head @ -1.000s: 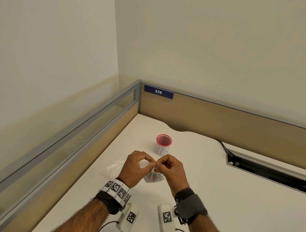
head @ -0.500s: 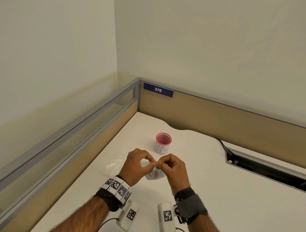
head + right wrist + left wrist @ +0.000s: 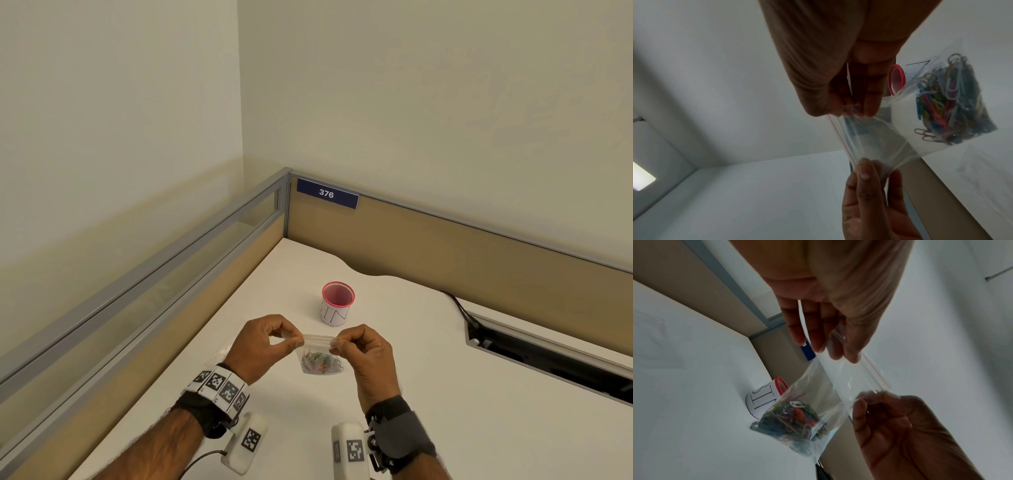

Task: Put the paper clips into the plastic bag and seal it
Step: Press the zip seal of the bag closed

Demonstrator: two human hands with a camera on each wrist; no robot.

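Pinching the left top corner of the plastic bag [image 3: 320,356], the left hand [image 3: 262,344] had its thumb and first finger closed on the strip at the bag's mouth. The other fingers of that hand were curled and held nothing. The bag hung in the air between the two hands, above the white worktop [image 3: 445,394] and not touching it. Its top edge ran straight across from left to right, pulled tight, with a thin red line [image 3: 838,138] along it. That long edge was the part that mattered most, I think, because sealing means pressing along it from one end to the other.

The paper clips [image 3: 320,363] sat in a bright heap at the bottom of the bag, well below the strip, so they did not look in the way.

On the right, the right hand [image 3: 363,353] pinched the other top corner in the same way. Both hands were just as near the strip, one at each end. I could not tell if the strip was pressed closed all the way along.

Farther back on the worktop stood a red cup [image 3: 337,303], upright and well apart from the bag.
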